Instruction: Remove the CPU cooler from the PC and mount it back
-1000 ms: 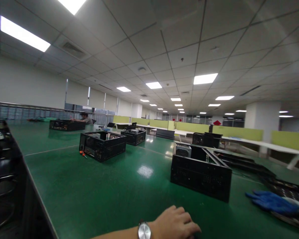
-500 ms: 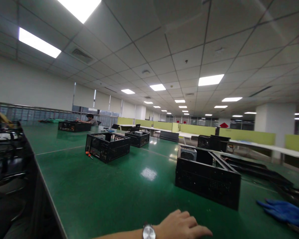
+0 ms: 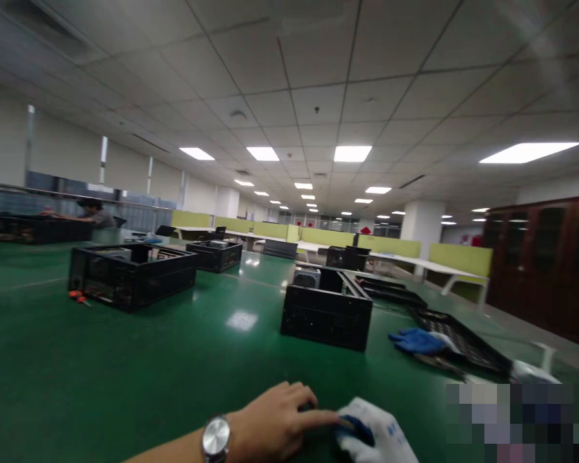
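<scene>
My left hand (image 3: pixel 275 421), bare with a silver watch (image 3: pixel 216 437) on the wrist, is over the front of the green table. One digit is stretched out and its tip meets a white and blue work glove (image 3: pixel 379 434); the other fingers are loosely bent and apart from it. That glove appears to be worn on my right hand, looking curled with its blue side inward, but its fingers are blurred and partly hidden. Beyond my hands lies a black computer case (image 3: pixel 325 315), its top side uncovered and a grey power supply (image 3: pixel 307 277) inside.
More open black cases (image 3: pixel 132 276) stand left on the green table (image 3: pixel 183 379). Near one lies an orange-handled tool (image 3: pixel 80 297). To the right are another blue glove (image 3: pixel 417 341) and black panels (image 3: pixel 463 341). A person (image 3: pixel 96 213) sits at the far left.
The view has swung right, so the cases appear further left. The gloved right hand has come into view, and my left hand's outstretched digit now meets the glove.
</scene>
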Demonstrator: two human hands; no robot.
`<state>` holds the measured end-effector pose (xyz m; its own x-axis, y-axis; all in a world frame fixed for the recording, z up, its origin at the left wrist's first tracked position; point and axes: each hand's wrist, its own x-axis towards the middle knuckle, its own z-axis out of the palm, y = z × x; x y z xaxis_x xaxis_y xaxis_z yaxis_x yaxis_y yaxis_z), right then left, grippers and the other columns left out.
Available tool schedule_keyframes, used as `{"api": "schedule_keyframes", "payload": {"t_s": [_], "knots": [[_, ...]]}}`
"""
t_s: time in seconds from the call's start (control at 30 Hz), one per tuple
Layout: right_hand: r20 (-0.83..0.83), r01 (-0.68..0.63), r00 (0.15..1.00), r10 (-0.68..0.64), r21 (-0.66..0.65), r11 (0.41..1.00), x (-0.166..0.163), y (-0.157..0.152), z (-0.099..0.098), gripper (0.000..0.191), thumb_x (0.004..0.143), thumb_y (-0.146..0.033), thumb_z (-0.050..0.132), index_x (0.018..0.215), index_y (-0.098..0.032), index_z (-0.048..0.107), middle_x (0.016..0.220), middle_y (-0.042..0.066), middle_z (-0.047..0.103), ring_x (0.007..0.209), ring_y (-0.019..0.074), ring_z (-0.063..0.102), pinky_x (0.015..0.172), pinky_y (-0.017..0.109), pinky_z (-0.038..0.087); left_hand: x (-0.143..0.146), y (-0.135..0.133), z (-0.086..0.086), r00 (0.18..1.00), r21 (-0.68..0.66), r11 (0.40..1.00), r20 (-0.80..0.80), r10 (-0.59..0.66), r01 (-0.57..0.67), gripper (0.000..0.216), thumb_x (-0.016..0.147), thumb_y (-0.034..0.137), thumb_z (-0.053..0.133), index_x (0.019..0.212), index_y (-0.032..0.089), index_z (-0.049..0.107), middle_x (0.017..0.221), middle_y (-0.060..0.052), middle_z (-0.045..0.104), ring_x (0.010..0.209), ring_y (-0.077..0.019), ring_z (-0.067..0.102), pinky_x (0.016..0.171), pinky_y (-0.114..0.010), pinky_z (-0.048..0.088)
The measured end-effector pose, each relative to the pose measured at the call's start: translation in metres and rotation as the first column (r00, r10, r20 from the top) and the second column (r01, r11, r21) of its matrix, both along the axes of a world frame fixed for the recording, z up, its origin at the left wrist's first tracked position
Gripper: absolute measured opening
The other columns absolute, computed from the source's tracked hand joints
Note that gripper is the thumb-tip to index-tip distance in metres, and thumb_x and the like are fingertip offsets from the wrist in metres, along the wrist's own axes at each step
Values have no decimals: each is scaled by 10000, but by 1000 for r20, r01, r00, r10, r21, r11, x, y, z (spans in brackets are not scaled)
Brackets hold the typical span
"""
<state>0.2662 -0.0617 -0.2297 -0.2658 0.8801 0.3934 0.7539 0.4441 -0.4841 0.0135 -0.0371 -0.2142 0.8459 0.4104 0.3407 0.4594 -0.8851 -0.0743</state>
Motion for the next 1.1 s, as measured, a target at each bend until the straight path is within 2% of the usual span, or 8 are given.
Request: {"api": "schedule_keyframes", "payload": {"t_s": [0.13, 0.2, 0.43, 0.57, 0.7, 0.9, 1.0, 1.1], "knots": [[-167, -24, 986, 21, -16, 1000, -10, -8, 11, 135, 763, -157, 640, 843, -208, 736, 838, 7, 721, 819, 186, 661, 732, 260, 460, -1, -3, 1, 999, -68, 998, 39, 5, -2, 642, 821, 34, 526, 1388, 326, 455, 1298, -57, 558, 1117, -250, 581, 957, -406, 517], [-188, -17, 982, 13, -19, 1000, -11, -9, 11, 129, 749, -150, 666, 841, -198, 744, 831, 8, 721, 811, 179, 655, 728, 252, 448, -1, -5, 0, 999, -90, 996, 53, -6, 11, 608, 810, 13, 514, 1338, 313, 496, 1292, -54, 558, 1120, -252, 578, 969, -417, 516], [-90, -11, 996, 2, -95, 995, -12, -6, 5, 74, 710, -189, 766, 780, -173, 747, 745, -2, 691, 710, 154, 627, 602, 227, 384, -3, -1, -8, 993, -195, 980, 117, -13, 35, 717, 838, 1, 450, 1438, 392, 418, 1334, -19, 568, 1177, -239, 585, 1058, -448, 483], [-29, -24, 999, 24, 3, 1000, -10, -5, 4, 75, 783, -260, 744, 789, -186, 736, 753, -6, 692, 719, 152, 627, 642, 235, 406, -4, 7, -15, 984, -160, 986, 178, -19, 48, 741, 886, 36, 430, 1504, 431, 326, 1378, -4, 572, 1210, -239, 591, 1075, -444, 480], [50, -5, 999, 1, 94, 996, -8, -5, 2, 106, 803, -286, 740, 855, -193, 749, 834, 13, 712, 792, 167, 639, 724, 253, 427, -5, 7, -14, 987, -123, 990, 152, -45, 64, 783, 873, 16, 413, 1512, 459, 322, 1386, -8, 572, 1185, -248, 610, 1017, -413, 527], [131, 42, 991, -39, -16, 999, -10, -3, 1, 196, 741, -332, 795, 852, -175, 754, 832, 27, 718, 777, 188, 644, 672, 258, 427, -8, 8, -17, 995, -197, 979, 91, -32, 50, 790, 864, 2, 404, 1511, 447, 314, 1433, -9, 526, 1257, -250, 571, 1084, -452, 474], [72, 42, 996, -45, 36, 998, -11, -5, 3, 163, 787, -330, 755, 836, -175, 747, 814, 22, 707, 768, 171, 635, 677, 250, 427, -8, 9, -17, 996, -233, 971, 84, -41, 60, 705, 875, 9, 395, 1451, 416, 395, 1436, -4, 513, 1278, -231, 548, 1111, -442, 446], [-6, 93, 996, -93, 116, 989, -11, -10, 7, 148, 803, -327, 742, 836, -182, 735, 822, 18, 693, 786, 167, 624, 706, 255, 433, -7, 7, -13, 996, -241, 968, 80, -47, 65, 584, 865, 9, 402, 1308, 370, 523, 1413, 1, 520, 1251, -223, 555, 1095, -415, 461]]}}
